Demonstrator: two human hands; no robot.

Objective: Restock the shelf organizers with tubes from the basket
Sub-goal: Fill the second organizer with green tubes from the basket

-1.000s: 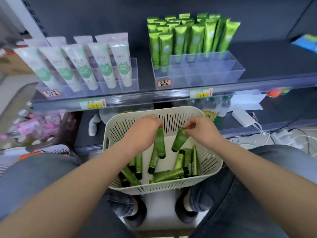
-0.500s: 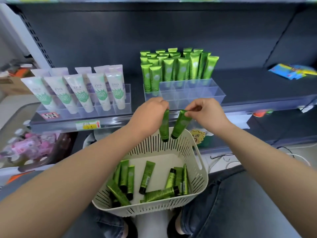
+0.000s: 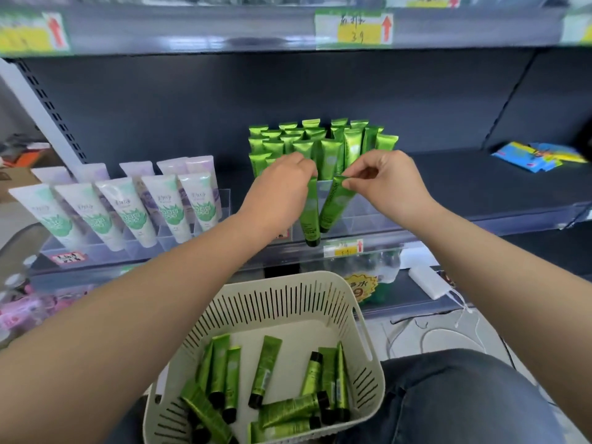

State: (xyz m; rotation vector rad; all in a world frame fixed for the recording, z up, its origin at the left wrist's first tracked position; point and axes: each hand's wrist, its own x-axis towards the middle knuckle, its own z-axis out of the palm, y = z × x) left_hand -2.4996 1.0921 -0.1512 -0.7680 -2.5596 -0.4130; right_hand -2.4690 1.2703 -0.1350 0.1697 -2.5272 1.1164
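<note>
Since half a second ago, you have raised both tubes from over the cream slotted plastic basket (image 3: 290, 283) to the clear divided plastic organizer (image 3: 368, 216) on the dark shelf (image 3: 480, 187). Your left grip (image 3: 282, 187) curls round one glossy green, black-capped tube (image 3: 311, 216), cap down. Your right grip (image 3: 387, 184) pinches the crimped end of a second green tube (image 3: 334, 205). Loose green tubes (image 3: 266, 366) lie in the basket.

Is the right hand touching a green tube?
Touching. The head view shows the right hand pinching the crimped top end of a green tube between thumb and fingers.
</note>
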